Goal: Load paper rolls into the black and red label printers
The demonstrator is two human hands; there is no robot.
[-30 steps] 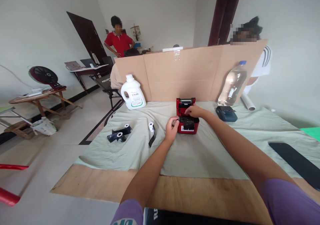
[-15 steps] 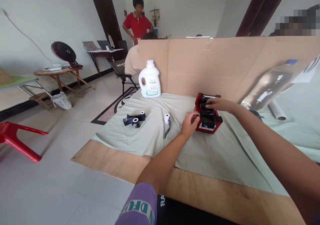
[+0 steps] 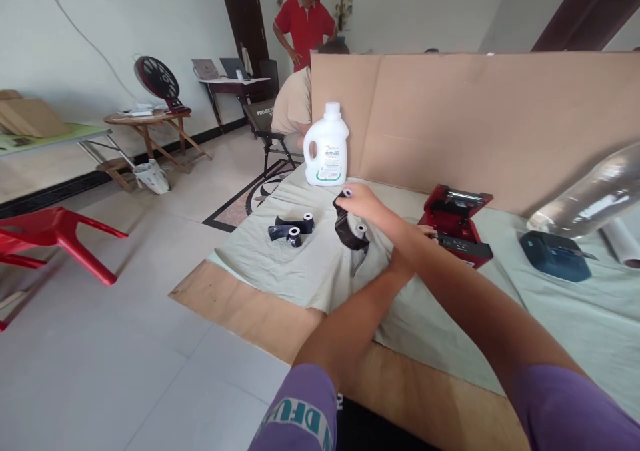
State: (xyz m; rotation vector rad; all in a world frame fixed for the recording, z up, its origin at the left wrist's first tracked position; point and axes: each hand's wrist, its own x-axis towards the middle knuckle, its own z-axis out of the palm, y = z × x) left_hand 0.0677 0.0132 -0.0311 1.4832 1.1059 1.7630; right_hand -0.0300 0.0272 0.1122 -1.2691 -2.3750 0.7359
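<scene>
My right hand [image 3: 361,201] is closed on a black ink ribbon [image 3: 350,231], whose strip hangs loosely from a roll with a white core. Just behind the strip is another white-cored roll [image 3: 361,229], with a dark tail lying on the cloth. To the right stands a red printer [image 3: 453,221] with its lid raised and a dark button panel in front. My left hand [image 3: 426,230] grips the printer's left edge, partly hidden behind my right forearm. Left of the held ribbon, a dark ribbon [image 3: 287,231] with two white-cored rolls lies on the cloth.
A white jug [image 3: 327,151] stands before a cardboard screen [image 3: 450,111]. Right of the printer are a dark blue device [image 3: 555,254] and a clear plastic bottle [image 3: 595,187]. A red stool [image 3: 65,231] is on the floor at left. Two people are beyond the table.
My right hand has left the printer and moved left with the black ribbon, crossing over my left arm. My left hand stays at the printer. The view has turned.
</scene>
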